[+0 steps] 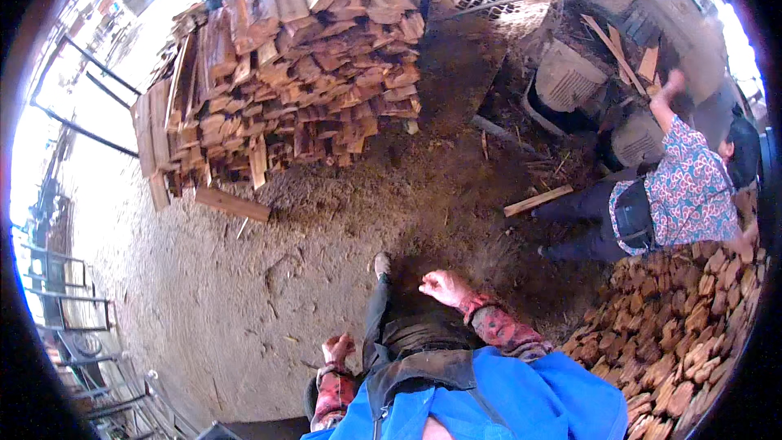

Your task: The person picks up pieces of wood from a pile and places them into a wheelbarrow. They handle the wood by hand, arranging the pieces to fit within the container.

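- Hands hang empty over the dirt floor: the left hand is curled loosely at the hip, fingers together, gripping nothing.
- The right hand is lifted forward, fingers loosely bent, also empty.
- Split firewood lies heaped just right of the right forearm.
- A tall wood stack stands well ahead.
- Another person crouches by the heap, one arm raised.

Both hands hang empty, left hand and right hand, above the dirt floor. A stacked woodpile stands ahead. A crouching person works at right.
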Tool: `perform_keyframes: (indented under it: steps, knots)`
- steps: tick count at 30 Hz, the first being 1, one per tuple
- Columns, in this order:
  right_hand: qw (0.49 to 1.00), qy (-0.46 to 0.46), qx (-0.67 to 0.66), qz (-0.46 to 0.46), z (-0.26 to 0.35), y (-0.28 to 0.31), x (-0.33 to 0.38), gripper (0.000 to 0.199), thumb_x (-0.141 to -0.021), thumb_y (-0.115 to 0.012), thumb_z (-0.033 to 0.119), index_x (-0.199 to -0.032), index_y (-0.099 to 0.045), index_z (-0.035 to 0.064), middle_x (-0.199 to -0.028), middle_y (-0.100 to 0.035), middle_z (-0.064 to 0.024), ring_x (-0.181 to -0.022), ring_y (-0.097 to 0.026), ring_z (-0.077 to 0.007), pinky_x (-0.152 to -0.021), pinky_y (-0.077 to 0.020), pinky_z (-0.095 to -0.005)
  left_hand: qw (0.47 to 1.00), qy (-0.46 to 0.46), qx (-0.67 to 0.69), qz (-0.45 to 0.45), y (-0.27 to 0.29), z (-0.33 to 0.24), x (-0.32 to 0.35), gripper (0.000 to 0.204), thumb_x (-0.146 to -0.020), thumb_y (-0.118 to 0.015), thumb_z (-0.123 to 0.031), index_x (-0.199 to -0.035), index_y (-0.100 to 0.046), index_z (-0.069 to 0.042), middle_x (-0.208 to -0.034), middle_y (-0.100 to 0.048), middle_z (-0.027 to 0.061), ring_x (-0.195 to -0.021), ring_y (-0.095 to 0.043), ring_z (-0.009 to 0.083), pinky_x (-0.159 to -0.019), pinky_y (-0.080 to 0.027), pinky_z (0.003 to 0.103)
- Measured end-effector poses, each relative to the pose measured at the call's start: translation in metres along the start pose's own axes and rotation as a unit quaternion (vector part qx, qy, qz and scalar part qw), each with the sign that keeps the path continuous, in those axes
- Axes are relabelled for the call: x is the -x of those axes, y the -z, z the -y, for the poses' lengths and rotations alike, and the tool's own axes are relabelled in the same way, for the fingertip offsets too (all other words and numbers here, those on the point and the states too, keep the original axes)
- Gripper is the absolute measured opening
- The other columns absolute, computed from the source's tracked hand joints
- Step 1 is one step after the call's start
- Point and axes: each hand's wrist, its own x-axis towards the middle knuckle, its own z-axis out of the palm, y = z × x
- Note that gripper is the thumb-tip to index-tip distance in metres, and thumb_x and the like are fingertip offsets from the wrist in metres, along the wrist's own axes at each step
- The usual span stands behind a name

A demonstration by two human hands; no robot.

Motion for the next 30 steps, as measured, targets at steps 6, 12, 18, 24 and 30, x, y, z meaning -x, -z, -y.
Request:
perform_keyframes:
  steps: [6, 12, 18, 24, 30]
  knots:
    - [0.998, -0.027, 0.052, -0.025, -0.022, -0.011, -0.034, 0.036, -0.084, -0.070, 0.036, -0.088, -0.065, 0.0000, -0.084, -0.068, -0.0192, -0.080, -0.067, -0.0352, -0.070, -0.0520, -0.0441, 0.988, 0.150, -0.002, 0.043, 0.004, -0.018, -0.062, 0.026, -0.083, -0.069, -0.015, -0.081, -0.064, 0.010, -0.073, -0.068, 0.0174, -0.057, -0.066, 0.0256, -0.049, -0.056, 0.037]
    - [0.994, -0.074, 0.016, -0.075, -0.012, 0.020, -0.072, 0.034, -0.084, -0.070, 0.034, -0.080, -0.060, 0.0017, -0.071, -0.063, -0.0156, -0.068, -0.064, -0.0332, -0.061, -0.0477, -0.0435, 0.992, 0.042, -0.051, 0.111, -0.026, -0.085, -0.173, 0.026, -0.087, -0.071, -0.018, -0.086, -0.066, 0.008, -0.075, -0.068, 0.0168, -0.057, -0.066, 0.0240, -0.048, -0.056, 0.038]
    - [0.983, -0.111, -0.012, -0.147, -0.046, 0.064, -0.073, 0.033, -0.084, -0.070, 0.033, -0.080, -0.061, 0.0014, -0.071, -0.063, -0.0165, -0.068, -0.064, -0.0344, -0.062, -0.0482, -0.0437, 0.953, -0.105, -0.239, 0.157, -0.147, -0.231, -0.212, 0.030, -0.084, -0.070, -0.027, -0.081, -0.069, 0.003, -0.071, -0.069, 0.0108, -0.056, -0.066, 0.0183, -0.050, -0.055, 0.032]
    - [0.972, -0.126, -0.017, -0.198, -0.100, 0.147, -0.078, 0.036, -0.084, -0.069, 0.037, -0.086, -0.065, 0.0008, -0.079, -0.066, -0.0210, -0.076, -0.065, -0.0394, -0.067, -0.0497, -0.0474, 0.941, -0.125, -0.198, 0.244, -0.285, -0.290, -0.208, 0.027, -0.086, -0.069, -0.024, -0.086, -0.065, 0.003, -0.076, -0.068, 0.0117, -0.064, -0.066, 0.0206, -0.054, -0.056, 0.034]
    - [0.959, -0.184, -0.023, -0.215, -0.137, 0.269, -0.067, 0.031, -0.084, -0.070, 0.032, -0.092, -0.067, 0.0016, -0.080, -0.068, -0.0164, -0.076, -0.067, -0.0314, -0.069, -0.0511, -0.0408, 0.944, -0.064, -0.231, 0.228, -0.383, -0.310, -0.158, 0.028, -0.087, -0.069, -0.023, -0.087, -0.065, 0.005, -0.076, -0.068, 0.0123, -0.063, -0.067, 0.0212, -0.053, -0.057, 0.034]
